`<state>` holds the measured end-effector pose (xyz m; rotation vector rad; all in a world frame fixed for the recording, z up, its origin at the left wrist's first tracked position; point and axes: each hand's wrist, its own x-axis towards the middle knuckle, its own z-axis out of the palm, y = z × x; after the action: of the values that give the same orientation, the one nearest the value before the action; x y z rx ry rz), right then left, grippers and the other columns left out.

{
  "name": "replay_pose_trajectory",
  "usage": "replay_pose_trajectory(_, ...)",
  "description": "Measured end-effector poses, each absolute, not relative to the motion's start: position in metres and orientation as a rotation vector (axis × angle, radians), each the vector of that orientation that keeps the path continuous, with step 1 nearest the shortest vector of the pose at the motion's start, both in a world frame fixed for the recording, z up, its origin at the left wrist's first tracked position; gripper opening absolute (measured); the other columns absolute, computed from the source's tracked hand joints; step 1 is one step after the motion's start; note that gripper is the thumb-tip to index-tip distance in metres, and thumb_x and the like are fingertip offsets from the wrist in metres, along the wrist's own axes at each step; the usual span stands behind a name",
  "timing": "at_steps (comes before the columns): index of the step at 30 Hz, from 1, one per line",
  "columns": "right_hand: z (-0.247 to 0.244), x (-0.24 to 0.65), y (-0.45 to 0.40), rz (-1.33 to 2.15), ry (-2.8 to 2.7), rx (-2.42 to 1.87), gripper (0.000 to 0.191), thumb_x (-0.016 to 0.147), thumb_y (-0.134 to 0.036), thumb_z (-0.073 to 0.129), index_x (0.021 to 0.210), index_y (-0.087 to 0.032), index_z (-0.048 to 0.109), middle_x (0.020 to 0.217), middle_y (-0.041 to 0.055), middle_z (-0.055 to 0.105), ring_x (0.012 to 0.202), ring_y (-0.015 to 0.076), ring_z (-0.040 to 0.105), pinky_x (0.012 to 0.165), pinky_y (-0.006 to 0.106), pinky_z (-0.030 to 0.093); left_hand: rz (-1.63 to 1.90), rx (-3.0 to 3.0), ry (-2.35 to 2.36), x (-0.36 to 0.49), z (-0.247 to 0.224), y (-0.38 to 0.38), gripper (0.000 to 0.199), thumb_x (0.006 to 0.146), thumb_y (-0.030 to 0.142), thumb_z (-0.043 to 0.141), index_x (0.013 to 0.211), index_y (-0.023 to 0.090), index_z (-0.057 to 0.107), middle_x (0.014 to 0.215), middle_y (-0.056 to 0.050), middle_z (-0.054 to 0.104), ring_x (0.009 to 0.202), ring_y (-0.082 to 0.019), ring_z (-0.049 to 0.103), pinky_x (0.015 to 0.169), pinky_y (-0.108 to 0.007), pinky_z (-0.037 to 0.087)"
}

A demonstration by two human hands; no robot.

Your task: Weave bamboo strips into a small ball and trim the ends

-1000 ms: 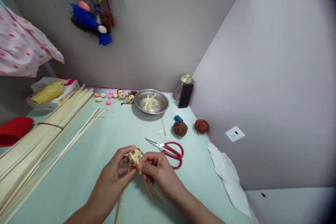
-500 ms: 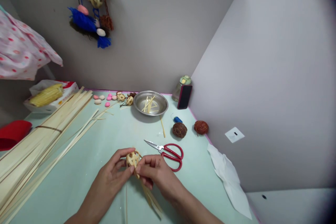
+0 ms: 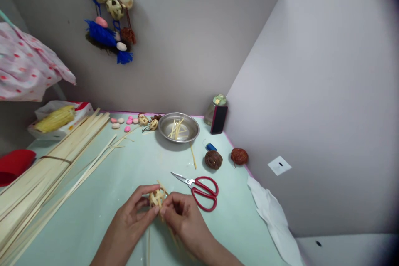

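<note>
Between my two hands is a small woven ball (image 3: 156,198) of pale flat strips, with open gaps in its weave. My left hand (image 3: 133,213) grips it from the left, fingers over the top and thumb at its lower side. On the right, my right hand (image 3: 183,215) pinches a strip at the ball's edge between thumb and forefinger. Loose strip ends hang below toward me, partly hidden by my right hand. Red-handled scissors (image 3: 204,191) lie just beyond my right hand, blades pointing left.
Long pale strips (image 3: 62,166) cover the table's left side. A metal bowl (image 3: 162,130) with short strips stands at the back. Brown (image 3: 213,160) and reddish yarn balls (image 3: 239,156), blue thread (image 3: 211,147), a propped phone (image 3: 219,119) and white tissue (image 3: 272,216) are on the right.
My view has tilted slightly upward, so the table things sit lower. The ball stays in my hands; my right hand has turned a little, and the hanging strips show less.
</note>
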<state>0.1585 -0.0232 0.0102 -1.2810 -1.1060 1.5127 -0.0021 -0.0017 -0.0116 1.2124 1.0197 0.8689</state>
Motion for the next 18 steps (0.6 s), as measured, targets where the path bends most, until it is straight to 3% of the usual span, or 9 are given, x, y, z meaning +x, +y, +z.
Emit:
replay_pose_trajectory(7, 0.012, 0.157, -0.022, 1.511, -1.095, -1.28, 0.021, 0.077, -0.032, 0.066, 0.066, -0.016, 0.056, 0.048, -0.0076, 0.044, 0.043, 0.0065, 0.035, 0.044, 0.02, 0.025, 0.867, 1.228, 1.035, -0.002, -0.011, -0.001, 0.035, 0.088, 0.042, 0.062, 0.119, 0.026, 0.056, 0.133, -0.008, 0.061, 0.113, -0.023, 0.064, 0.091, -0.028, 0.053)
replay_pose_trajectory(13, 0.017, 0.161, -0.016, 1.64, -1.016, -1.217, 0.035, 0.073, -0.045, 0.072, 0.066, -0.015, 0.057, 0.05, -0.0052, 0.05, 0.042, 0.0058, 0.038, 0.043, 0.02, 0.027, 0.859, 1.23, 1.049, -0.002, -0.008, -0.002, 0.037, 0.089, 0.043, 0.061, 0.122, 0.027, 0.056, 0.132, -0.007, 0.063, 0.109, -0.022, 0.064, 0.091, -0.028, 0.053)
replay_pose_trajectory(18, 0.018, 0.17, -0.011, 1.738, -1.023, -1.205, 0.033, 0.069, -0.043, 0.076, 0.065, -0.014, 0.06, 0.048, -0.0059, 0.049, 0.04, 0.0051, 0.037, 0.043, 0.02, 0.027, 0.85, 1.224, 1.064, -0.001, -0.008, -0.005, 0.036, 0.088, 0.041, 0.063, 0.121, 0.027, 0.059, 0.128, -0.007, 0.065, 0.111, -0.023, 0.064, 0.091, -0.028, 0.054)
